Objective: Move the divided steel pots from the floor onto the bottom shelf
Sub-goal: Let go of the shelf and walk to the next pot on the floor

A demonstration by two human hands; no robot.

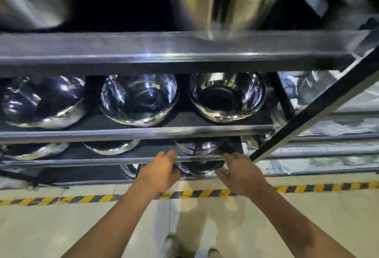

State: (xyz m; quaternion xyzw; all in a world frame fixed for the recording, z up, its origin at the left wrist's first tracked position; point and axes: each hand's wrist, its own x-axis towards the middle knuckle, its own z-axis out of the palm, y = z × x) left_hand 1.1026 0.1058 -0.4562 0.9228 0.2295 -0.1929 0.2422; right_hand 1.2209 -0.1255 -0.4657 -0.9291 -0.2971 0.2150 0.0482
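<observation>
A divided steel pot (200, 168) sits at the front of the bottom shelf (86, 175), partly hidden by the rail of the shelf above. My left hand (162, 168) grips its left rim and my right hand (240, 172) grips its right rim, fingers reaching along its sides. The divider inside cannot be made out. Part of another steel pot (129, 170) shows just left of my left hand on the same shelf.
The rack's upper shelves hold steel bowls (139, 99), and big steel pots (223, 7) stand on top. A black slanted post (307, 118) stands at the right. Yellow-black hazard tape (61, 200) runs across the pale floor. My shoes (174, 245) show below.
</observation>
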